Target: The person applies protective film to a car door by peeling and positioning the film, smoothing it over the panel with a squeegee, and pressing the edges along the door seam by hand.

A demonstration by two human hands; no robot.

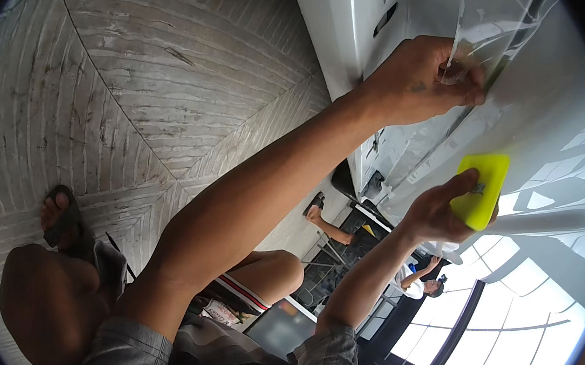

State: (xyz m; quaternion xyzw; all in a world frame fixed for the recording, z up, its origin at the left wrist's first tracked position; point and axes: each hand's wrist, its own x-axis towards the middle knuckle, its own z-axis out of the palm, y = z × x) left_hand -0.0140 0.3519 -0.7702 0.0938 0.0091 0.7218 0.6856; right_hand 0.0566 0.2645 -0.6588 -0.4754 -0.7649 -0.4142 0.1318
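My left hand [413, 80] pinches the edge of a sheet of clear film [484, 29] between thumb and fingers. That film stands partly lifted beside the edge of a glossy white car body panel [547, 117]. In my right hand [435, 212] is a flat, bright yellow squeegee [488, 175], with the thumb on its face, which bears writing. It is close over the panel, below my left hand in the view; whether it touches the panel I cannot tell. Under my left wrist, the white lower edge of the car [338, 34] shows slots.
Grey line-patterned floor tiles [177, 66] spread to the left, around my sandalled foot [62, 213]. Another person in a white top [412, 284] is farther along the car, and a sandalled leg [328, 225] shows there. Bright paned windows [447, 329] stand beyond.
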